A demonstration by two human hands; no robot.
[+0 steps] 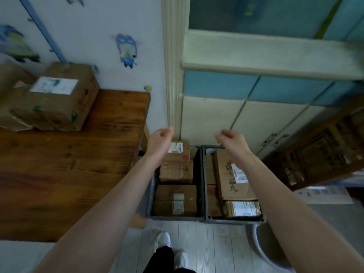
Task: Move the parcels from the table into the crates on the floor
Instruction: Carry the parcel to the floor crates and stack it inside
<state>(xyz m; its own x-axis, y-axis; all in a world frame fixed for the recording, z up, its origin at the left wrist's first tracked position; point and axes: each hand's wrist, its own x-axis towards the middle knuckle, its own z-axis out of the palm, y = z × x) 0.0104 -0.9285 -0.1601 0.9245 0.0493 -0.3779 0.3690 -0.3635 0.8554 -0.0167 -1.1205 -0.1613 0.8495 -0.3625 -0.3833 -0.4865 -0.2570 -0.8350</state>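
— Where are the parcels now?

— One big brown box (55, 99) with a white label sits at the far left of the bench (78, 164). Other parcels (176, 200) lie in the left crate (177, 218) and right crate (234, 221), which stand side by side on the floor.

— And your hands?

— My left hand (160, 137) and right hand (230, 138) hang above the crates, fingers loosely curled, holding nothing.

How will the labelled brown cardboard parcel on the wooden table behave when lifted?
Probably stiff: the brown cardboard parcel with white label keeps boxy edges, though corners look dented. Bulky, so possibly heavy. Sits flat on the wooden table, so unlikely to roll.
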